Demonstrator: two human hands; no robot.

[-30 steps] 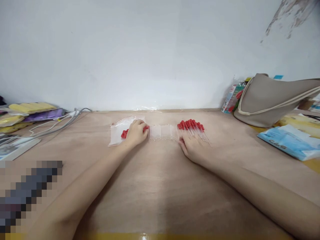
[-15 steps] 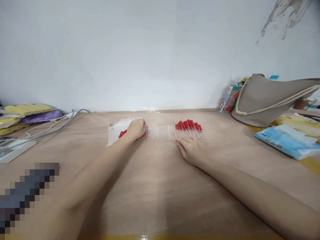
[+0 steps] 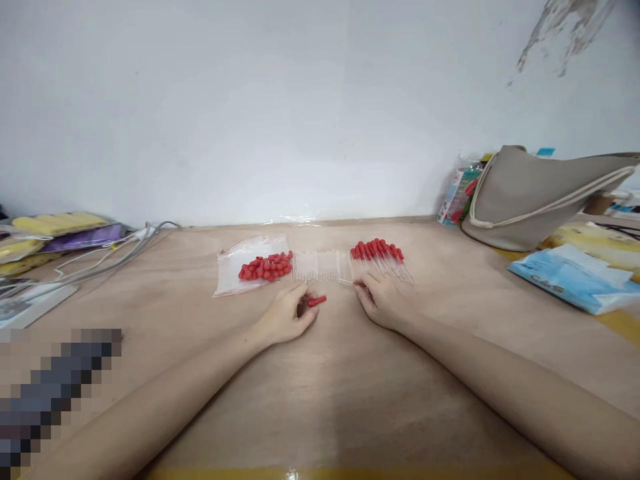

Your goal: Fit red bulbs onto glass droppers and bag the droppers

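Observation:
A red rubber dropper bulb (image 3: 317, 301) sticks out from between the thumb and fingers of my left hand (image 3: 290, 313), its narrow end facing right. My right hand (image 3: 383, 300) pinches a thin clear glass dropper tube (image 3: 346, 282) that points left. Behind my left hand, loose red bulbs (image 3: 265, 267) lie in a heap on a clear plastic bag (image 3: 229, 273). Bare glass tubes (image 3: 317, 265) are lined up in a row between my hands, farther back. Just beyond my right hand lie several tubes capped with red bulbs (image 3: 376, 250).
A grey bag (image 3: 520, 200) and a blue tissue pack (image 3: 565, 280) are at the right. Yellow and purple packets (image 3: 60, 223), cables (image 3: 135, 243) and a white power strip (image 3: 40, 303) lie at the left. A white wall (image 3: 320, 120) backs the wooden table (image 3: 300, 400).
My left hand has moved from the heap of bulbs toward me and to the right, now with one red bulb. My right hand has stayed almost still with the tube.

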